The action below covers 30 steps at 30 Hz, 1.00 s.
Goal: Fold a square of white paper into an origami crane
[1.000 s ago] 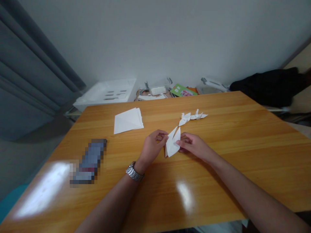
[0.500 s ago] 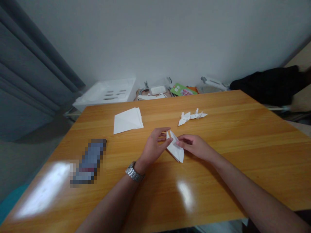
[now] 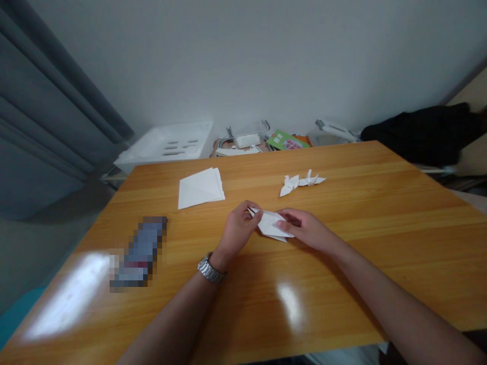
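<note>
Between my hands is a folded piece of white paper (image 3: 272, 223), its layers slightly apart at the lower right edge. My left hand (image 3: 240, 226), with a metal watch (image 3: 210, 268) on the wrist, pinches its narrow, split end between thumb and fingers. At the wider end my right hand (image 3: 304, 228) grips it, thumb on top and fingers behind. Two folded paper cranes (image 3: 300, 183) lie beyond my hands, a little to the right. Farther left rests a small stack of white paper sheets (image 3: 201, 188).
A pixelated phone-like object (image 3: 140, 252) lies on the left of the wooden table (image 3: 380, 213). Past the far edge are a white foam tray (image 3: 167, 143), a green booklet (image 3: 286, 140) and assorted clutter. Black cloth (image 3: 414, 132) is heaped at the far right.
The folded paper has turned from steeply slanted to nearly level, its narrow end swinging left with my left hand. My right hand has kept its grip and barely shifted.
</note>
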{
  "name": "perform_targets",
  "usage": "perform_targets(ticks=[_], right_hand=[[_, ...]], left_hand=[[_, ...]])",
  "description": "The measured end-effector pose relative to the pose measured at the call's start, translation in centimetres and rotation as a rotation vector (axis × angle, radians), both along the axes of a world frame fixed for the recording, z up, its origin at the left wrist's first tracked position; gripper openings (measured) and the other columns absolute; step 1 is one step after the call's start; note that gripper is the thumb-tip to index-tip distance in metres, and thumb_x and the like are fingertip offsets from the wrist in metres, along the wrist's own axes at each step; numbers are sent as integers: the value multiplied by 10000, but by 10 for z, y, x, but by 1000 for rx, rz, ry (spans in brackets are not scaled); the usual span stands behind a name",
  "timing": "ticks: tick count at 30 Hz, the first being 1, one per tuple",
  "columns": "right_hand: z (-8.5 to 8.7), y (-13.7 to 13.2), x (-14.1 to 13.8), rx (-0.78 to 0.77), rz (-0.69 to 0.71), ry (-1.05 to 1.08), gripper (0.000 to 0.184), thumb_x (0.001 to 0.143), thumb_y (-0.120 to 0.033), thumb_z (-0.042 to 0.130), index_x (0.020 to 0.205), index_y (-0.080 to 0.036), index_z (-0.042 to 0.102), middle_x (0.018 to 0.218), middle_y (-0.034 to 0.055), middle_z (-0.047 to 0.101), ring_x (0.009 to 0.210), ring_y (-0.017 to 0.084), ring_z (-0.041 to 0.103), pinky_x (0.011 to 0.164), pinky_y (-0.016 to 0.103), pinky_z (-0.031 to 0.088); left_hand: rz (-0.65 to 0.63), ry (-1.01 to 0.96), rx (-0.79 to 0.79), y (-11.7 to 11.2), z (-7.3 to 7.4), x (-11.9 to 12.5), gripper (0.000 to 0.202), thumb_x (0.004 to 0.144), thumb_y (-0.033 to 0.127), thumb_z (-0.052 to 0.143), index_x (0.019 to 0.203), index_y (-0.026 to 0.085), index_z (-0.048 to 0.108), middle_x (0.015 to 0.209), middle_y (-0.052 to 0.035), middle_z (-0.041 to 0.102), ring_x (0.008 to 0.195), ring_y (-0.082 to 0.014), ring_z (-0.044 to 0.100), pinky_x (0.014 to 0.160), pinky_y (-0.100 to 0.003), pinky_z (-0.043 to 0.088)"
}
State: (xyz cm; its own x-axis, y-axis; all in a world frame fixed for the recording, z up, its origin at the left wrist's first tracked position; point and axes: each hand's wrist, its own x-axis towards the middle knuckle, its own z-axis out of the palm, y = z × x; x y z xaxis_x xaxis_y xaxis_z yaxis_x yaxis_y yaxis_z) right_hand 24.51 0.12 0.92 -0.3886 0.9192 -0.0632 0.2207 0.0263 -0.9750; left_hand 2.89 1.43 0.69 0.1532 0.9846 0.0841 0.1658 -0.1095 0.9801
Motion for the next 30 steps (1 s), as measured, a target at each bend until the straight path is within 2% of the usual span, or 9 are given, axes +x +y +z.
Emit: perform_targets(ticks=[5,10,17,24,30], right_hand=[[1,0,-2,-26,-17,92,428,891,-500,669,1201,-205,663,1188,93,723,1044,256,683,895,360,546],[0,3,1,41,-26,100,394,905,-464,667,1212,-218,662,1231,83,708,1100,250,666,967,362,516],[-2,5,3,80,-61,-10,336,915,-433,635,1138,-188,692,1094,82,742,923,227,683,762,310,534],[-1,5,3,122,-86,-75,267,914,-375,614,1071,-183,711,991,68,751,835,214,673,746,312,511],[-3,6,2,125,-96,-76,259,909,-371,617,1066,-189,714,990,63,749,830,212,666,742,314,509]], left_hand=[[49,9,18,1,-1,0,193,863,344,660,927,178,586,891,-24,659,748,-143,642,648,-227,511],[108,131,68,2,-1,-1,158,864,317,650,892,172,594,874,-29,658,776,-154,625,671,-242,493],[77,135,84,4,-5,-1,119,879,286,622,904,178,578,874,-26,658,782,-155,622,677,-243,481],[-28,207,107,1,0,-1,111,895,255,595,962,194,660,954,-30,718,892,-177,673,774,-265,521],[-77,170,92,0,1,-3,154,892,271,606,995,189,686,976,-41,744,900,-190,700,778,-280,563]])
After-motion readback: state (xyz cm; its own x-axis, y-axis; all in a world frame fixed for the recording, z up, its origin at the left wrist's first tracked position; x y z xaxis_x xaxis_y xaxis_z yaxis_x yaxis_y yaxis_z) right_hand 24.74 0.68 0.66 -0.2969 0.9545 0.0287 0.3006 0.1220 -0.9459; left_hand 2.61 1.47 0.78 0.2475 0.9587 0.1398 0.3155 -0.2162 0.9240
